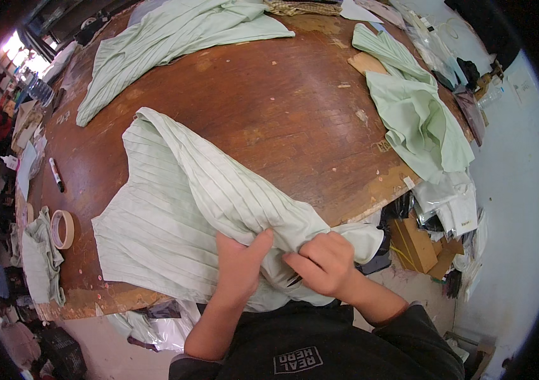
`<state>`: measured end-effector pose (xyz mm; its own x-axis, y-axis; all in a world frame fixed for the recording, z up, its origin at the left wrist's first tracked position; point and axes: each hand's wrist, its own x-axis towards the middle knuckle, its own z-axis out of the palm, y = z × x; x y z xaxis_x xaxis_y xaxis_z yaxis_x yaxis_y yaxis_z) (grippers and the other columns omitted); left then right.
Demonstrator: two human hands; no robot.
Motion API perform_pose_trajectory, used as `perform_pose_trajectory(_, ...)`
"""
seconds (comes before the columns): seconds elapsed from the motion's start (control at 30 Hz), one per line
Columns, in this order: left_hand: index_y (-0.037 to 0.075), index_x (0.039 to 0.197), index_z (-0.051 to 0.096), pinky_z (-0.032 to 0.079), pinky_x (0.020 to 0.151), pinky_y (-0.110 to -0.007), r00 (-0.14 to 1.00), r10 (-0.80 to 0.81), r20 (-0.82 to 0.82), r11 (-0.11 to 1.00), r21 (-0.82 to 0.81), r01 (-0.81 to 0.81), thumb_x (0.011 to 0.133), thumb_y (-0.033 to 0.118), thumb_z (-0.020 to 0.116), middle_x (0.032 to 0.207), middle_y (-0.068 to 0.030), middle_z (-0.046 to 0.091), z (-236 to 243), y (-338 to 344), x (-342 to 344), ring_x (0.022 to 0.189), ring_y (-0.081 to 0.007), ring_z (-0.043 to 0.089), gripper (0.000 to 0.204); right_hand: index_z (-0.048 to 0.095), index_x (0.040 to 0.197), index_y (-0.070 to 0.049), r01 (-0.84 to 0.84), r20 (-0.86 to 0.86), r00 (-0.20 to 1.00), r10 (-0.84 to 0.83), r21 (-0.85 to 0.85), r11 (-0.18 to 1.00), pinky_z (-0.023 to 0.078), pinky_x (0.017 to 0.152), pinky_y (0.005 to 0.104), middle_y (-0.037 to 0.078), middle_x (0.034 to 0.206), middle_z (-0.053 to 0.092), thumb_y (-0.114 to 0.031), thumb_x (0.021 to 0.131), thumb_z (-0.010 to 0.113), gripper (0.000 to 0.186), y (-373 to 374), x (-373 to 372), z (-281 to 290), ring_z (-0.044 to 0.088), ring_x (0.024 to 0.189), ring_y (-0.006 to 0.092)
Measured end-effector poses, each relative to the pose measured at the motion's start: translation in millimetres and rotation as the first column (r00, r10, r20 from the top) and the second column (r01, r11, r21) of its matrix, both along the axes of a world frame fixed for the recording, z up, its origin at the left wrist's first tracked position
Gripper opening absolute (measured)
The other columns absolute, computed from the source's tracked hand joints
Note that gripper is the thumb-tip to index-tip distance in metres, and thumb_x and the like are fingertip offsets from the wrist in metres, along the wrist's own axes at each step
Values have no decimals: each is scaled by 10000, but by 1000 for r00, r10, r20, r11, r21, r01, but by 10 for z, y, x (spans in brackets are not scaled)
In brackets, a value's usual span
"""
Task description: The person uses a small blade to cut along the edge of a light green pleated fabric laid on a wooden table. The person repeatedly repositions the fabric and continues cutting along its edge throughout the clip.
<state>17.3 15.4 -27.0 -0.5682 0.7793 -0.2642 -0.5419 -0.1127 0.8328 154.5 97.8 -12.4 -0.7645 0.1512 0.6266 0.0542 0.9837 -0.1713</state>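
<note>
Fingers of both hands are bunched into the near edge of a pale green pleated fabric garment (pixel 174 215), right at the near rim of the worn brown wooden table (pixel 282 107). The left hand (pixel 238 266) presses down with thumb spread, fabric gathered under its palm; the right hand (pixel 323 263) is curled closed, pinching a fold of the same cloth, and a thin dark object shows just under its knuckles, though what it is cannot be told. From that grip the garment fans away to the far left, its larger part lying fairly flat with pleats running lengthwise, while the strip leading to the hands is twisted and rucked. Judging by this, the piece is only partly handled: spread out, not folded or bagged. 2 more pale green pleated pieces wait untouched, 1 at the far left (pixel 174 38) and 1 at the right edge (pixel 415 114), beside clear plastic bags (pixel 453 199) hanging off the table's right side. On the left sit a roll of beige tape (pixel 62 228), a black marker pen (pixel 56 173) and a small crumpled green cloth (pixel 40 256). Brown cardboard boxes (pixel 415 244) lie on the floor near the right.
</note>
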Motion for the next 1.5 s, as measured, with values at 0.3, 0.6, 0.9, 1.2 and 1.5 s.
perform_pose_trajectory(0.3,-43,1219,477,448,906,-296,997,-21,80,996,92,13,799,-90,603,1132,-87,578,48,-1,-8,1048,-157,564,441,646,869,-80,22,40,999,-18,-106,994,348,479,301,16,697,482,-125,569,650,304,29,16,-24,492,565,174)
perform_pose_trajectory(0.6,-45,1227,475,460,895,-297,993,-11,119,996,93,0,815,-82,609,1144,-96,583,87,-4,-6,1034,-160,577,434,654,919,-77,48,32,999,-39,-369,928,419,488,313,38,744,526,-134,667,736,270,59,25,194,542,571,203)
perform_pose_trajectory(0.9,-45,1214,490,473,881,-294,991,-19,134,996,92,7,836,-59,621,1133,-104,597,106,-7,-13,1022,-160,589,401,656,934,-75,152,55,988,-142,-399,904,446,487,302,53,750,531,-117,697,755,260,144,-50,207,559,565,190)
perform_pose_trajectory(1.2,-49,1203,506,486,861,-287,989,-15,148,995,102,0,835,-68,621,1114,-106,611,139,-16,-8,999,-157,603,386,644,936,-74,181,85,983,-160,-421,889,480,538,310,58,779,547,-87,659,738,292,139,-47,154,597,608,208)
perform_pose_trajectory(1.5,-45,1191,520,477,868,-276,992,-2,123,994,106,-12,827,-65,639,1104,-93,617,137,-12,6,995,-146,599,384,625,904,-67,195,102,981,-167,-437,878,486,558,317,63,795,552,-58,656,703,260,158,-47,96,607,649,226)
